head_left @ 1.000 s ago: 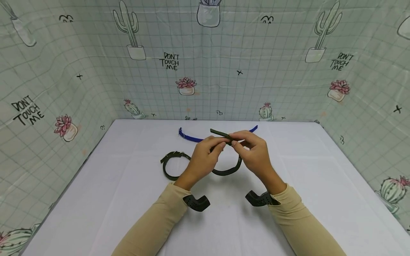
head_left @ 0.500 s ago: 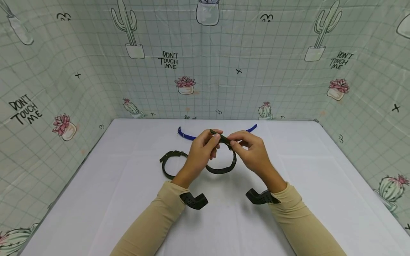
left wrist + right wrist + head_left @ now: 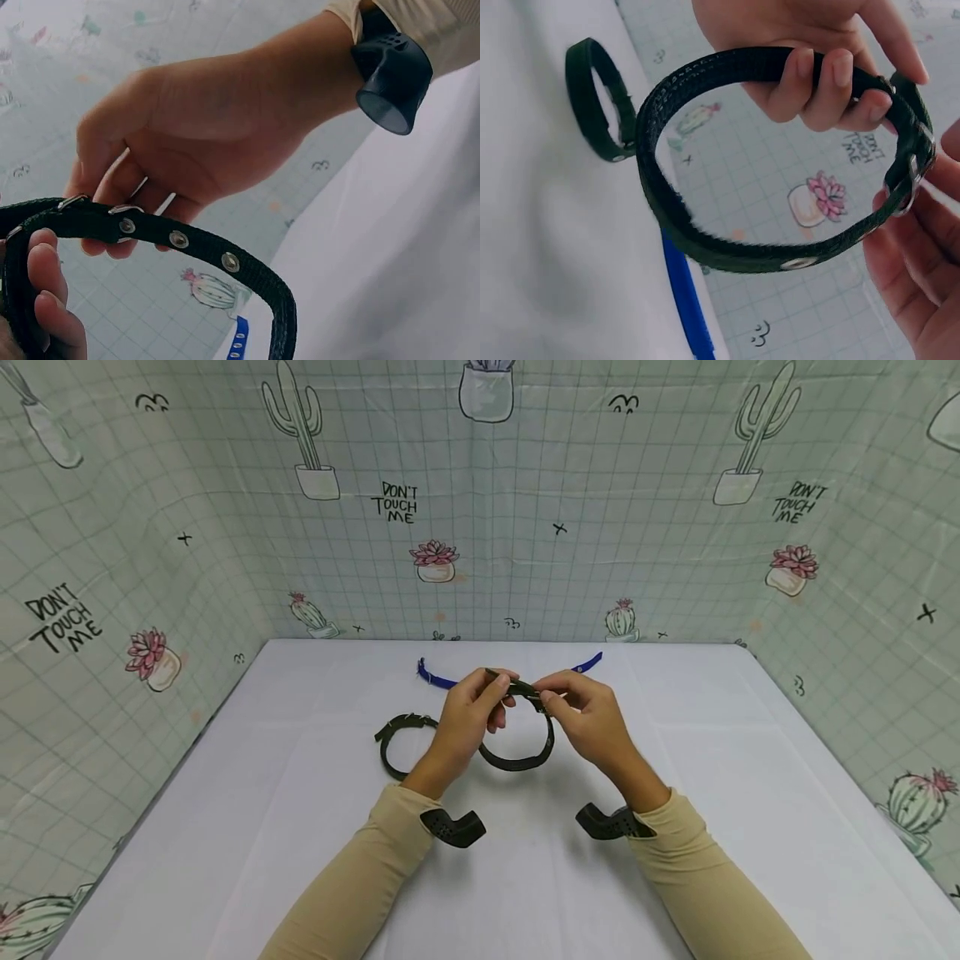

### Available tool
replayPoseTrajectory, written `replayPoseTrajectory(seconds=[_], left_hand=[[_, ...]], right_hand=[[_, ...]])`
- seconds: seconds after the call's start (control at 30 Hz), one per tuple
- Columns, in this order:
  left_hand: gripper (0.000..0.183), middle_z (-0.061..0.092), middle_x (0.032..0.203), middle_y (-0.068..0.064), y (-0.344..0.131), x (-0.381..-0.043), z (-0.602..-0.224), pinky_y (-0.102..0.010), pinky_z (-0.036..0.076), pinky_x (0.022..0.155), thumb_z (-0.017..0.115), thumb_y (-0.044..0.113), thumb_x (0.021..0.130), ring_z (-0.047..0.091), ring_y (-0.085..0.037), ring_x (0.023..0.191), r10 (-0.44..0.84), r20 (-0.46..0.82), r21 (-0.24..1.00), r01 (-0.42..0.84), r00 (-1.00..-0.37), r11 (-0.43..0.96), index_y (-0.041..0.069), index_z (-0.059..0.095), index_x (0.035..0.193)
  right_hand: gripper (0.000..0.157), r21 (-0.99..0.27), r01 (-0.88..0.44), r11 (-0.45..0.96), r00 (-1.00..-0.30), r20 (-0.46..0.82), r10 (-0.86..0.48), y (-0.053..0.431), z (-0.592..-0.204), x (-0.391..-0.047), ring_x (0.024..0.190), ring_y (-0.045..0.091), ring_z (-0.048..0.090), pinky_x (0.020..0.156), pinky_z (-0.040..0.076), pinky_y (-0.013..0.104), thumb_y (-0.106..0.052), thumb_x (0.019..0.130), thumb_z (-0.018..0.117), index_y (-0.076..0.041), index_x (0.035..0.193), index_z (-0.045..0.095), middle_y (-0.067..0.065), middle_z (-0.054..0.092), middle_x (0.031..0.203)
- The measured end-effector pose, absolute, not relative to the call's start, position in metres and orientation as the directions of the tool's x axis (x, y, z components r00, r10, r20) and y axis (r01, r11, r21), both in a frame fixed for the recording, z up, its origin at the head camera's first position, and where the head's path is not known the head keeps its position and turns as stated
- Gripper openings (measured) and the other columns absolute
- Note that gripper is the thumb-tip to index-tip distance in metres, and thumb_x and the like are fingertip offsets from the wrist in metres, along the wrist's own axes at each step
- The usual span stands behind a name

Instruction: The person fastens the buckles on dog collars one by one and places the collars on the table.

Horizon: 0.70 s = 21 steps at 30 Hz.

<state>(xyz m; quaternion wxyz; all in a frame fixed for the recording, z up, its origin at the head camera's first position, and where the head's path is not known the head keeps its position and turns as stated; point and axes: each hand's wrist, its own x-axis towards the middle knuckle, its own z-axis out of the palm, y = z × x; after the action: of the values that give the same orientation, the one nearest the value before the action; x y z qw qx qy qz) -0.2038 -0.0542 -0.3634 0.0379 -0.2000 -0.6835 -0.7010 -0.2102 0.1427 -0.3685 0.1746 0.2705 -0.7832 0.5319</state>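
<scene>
While the left hand (image 3: 467,718) curls its fingers around a dark green fabric strap (image 3: 517,766), bent into a round loop with metal eyelets (image 3: 178,239), its thumb lies over the strap's free end; the right hand (image 3: 588,714) pinches the strap beside the silver metal buckle (image 3: 913,176), thumb and forefinger drawn together, the remaining fingers loosely bent; the loop hangs below and between both sets of fingertips, apparently lifted off the white cloth-covered table (image 3: 675,877); the grip on either side of the buckle probably steadies the metal and keeps the strap from twisting; a second dark green strap loop (image 3: 385,752) lies left of the left fingers, partly hidden by that hand; a narrow blue strap (image 3: 437,680) stretches beyond both hands, its middle hidden behind them, both seemingly set aside to leave the fingers room.
</scene>
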Motion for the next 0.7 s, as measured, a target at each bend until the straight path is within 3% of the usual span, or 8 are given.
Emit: replayPoseTrajectory(seconds=[0.3,0.53,0.7], left_hand=[[0.027,0.063,0.096,-0.014,-0.054,-0.21,-0.374,-0.026,0.044,0.061,0.056,0.021,0.104,0.054,-0.018,0.068,0.298,0.277,0.959,0.28,-0.914,-0.031,0.002,0.062,0.122],[0.037,0.066,0.11,-0.007,-0.057,-0.21,-0.373,-0.031,0.048,0.065,0.064,0.02,0.1,0.061,-0.02,0.077,0.355,0.276,0.947,0.316,-0.893,0.058,0.008,0.057,0.134],[0.036,0.069,0.112,-0.006,-0.06,-0.211,-0.373,-0.041,0.051,0.071,0.063,0.022,0.101,0.06,-0.019,0.078,0.335,0.265,0.949,0.305,-0.904,0.074,0.008,0.061,0.134]], right_hand=[[0.036,-0.684,-0.653,0.326,-0.758,0.593,-0.272,0.126,-0.354,-0.192,0.103,0.033,0.066,0.083,0.054,0.044,0.005,0.092,0.068,0.008,0.127,0.06,0.02,0.067,0.116],[0.034,-0.656,-0.678,0.332,-0.731,0.648,-0.214,0.124,-0.35,-0.188,0.092,0.032,0.069,0.08,0.054,0.026,0.008,0.09,0.069,0.008,0.124,0.063,0.022,0.069,0.107],[0.034,-0.677,-0.678,0.286,-0.733,0.653,-0.193,0.127,-0.351,-0.19,0.085,0.032,0.069,0.076,0.053,0.023,0.01,0.09,0.067,0.009,0.124,0.063,0.022,0.07,0.098]])
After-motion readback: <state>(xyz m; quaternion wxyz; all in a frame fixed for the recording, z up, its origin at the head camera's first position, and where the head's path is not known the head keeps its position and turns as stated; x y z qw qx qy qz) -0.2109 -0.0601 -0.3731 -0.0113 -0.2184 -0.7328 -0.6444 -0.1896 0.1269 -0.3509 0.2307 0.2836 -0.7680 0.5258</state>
